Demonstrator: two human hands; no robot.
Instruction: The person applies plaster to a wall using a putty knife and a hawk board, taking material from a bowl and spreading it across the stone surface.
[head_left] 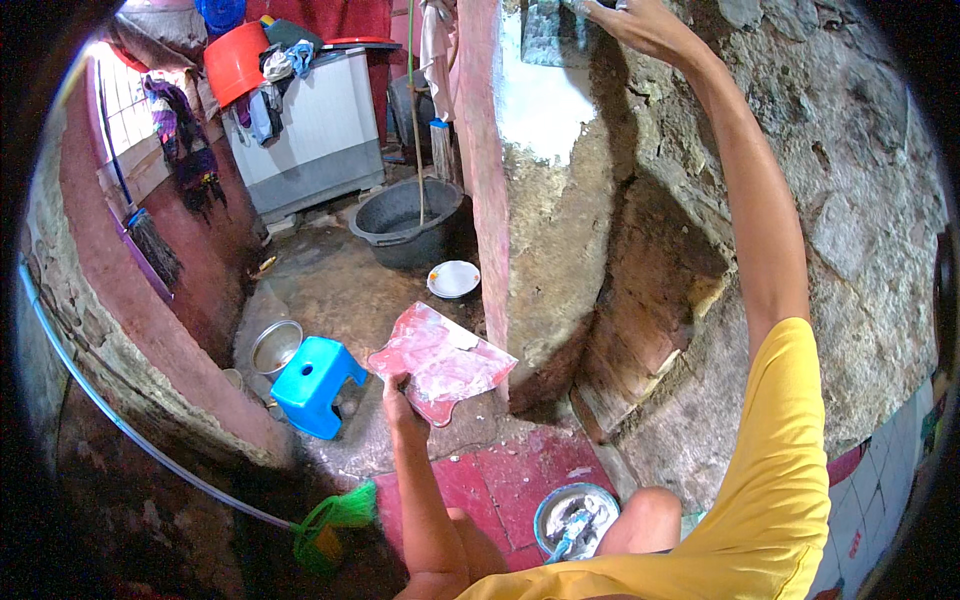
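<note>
Board (437, 362) red-pink, white-smeared; one edge straight, another wavy.

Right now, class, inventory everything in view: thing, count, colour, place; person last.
Smeared sheet: 1, red-white, centre
Flat tool: 1, greyish, top centre
Wall patch: 1, white, below tool
Paste bowl: 1, bluish, lower centre
Stool: 1, blue, left of sheet
Metal pan: 1, silver, behind stool
Plate: 1, white, beyond sheet
Tub: 1, blackish, beyond plate
Basin: 1, red, upper left
Boxy unit: 1, whitish, upper left
Broom: 1, green, lower left
Bristle heads: 2, brown, left and top
Cloths: several, mixed, upper left
Left hand: 1, bare, holding sheet
Right hand: 1, bare, at tool
Sleeve: 1, yellow, right
</note>
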